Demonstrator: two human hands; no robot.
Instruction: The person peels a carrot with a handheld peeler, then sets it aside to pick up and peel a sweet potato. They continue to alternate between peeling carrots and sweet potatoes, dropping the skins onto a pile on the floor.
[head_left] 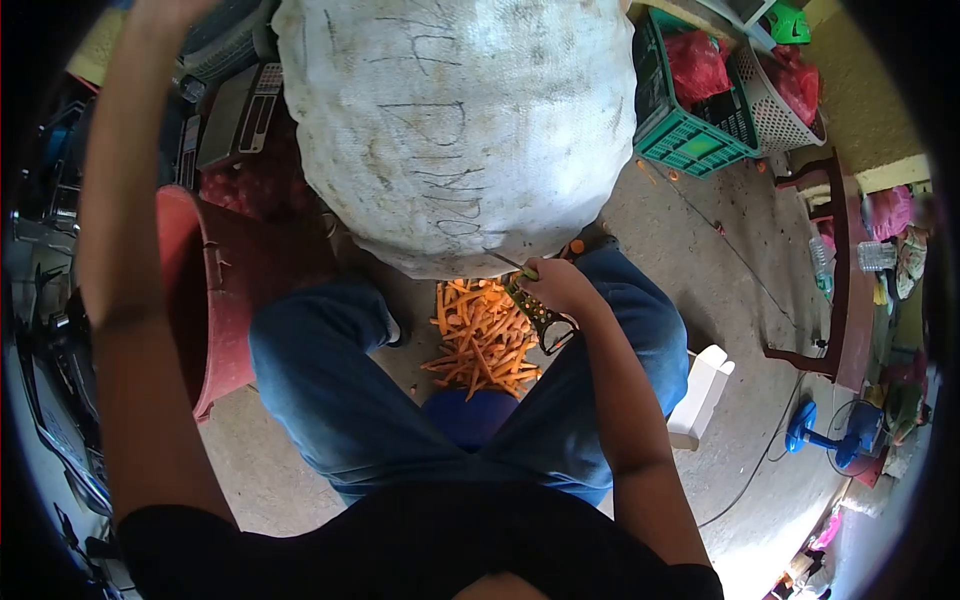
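Observation:
My right hand (562, 288) is closed around the green handle of a small knife (512, 264), its thin blade pointing up and left toward the sack's lower edge. Just below the hand is a green patterned tool (535, 312) with a dark loop at its end, beside my knee. A large white woven sack (450, 130) with handwritten marks bulges in front of me. Between my legs lies a heap of orange carrots (485, 335), above a dark blue rounded object (472, 415). My left arm reaches up past the sack; my left hand (172, 8) is mostly cut off by the top edge.
At left stand a red tub (235, 300), red net bags (255, 190) and a scale (235, 120). Upper right holds a green crate (690, 145) and a white basket (780, 110) with red bags. A white box (703, 395), cable and blue fan (845, 440) lie right.

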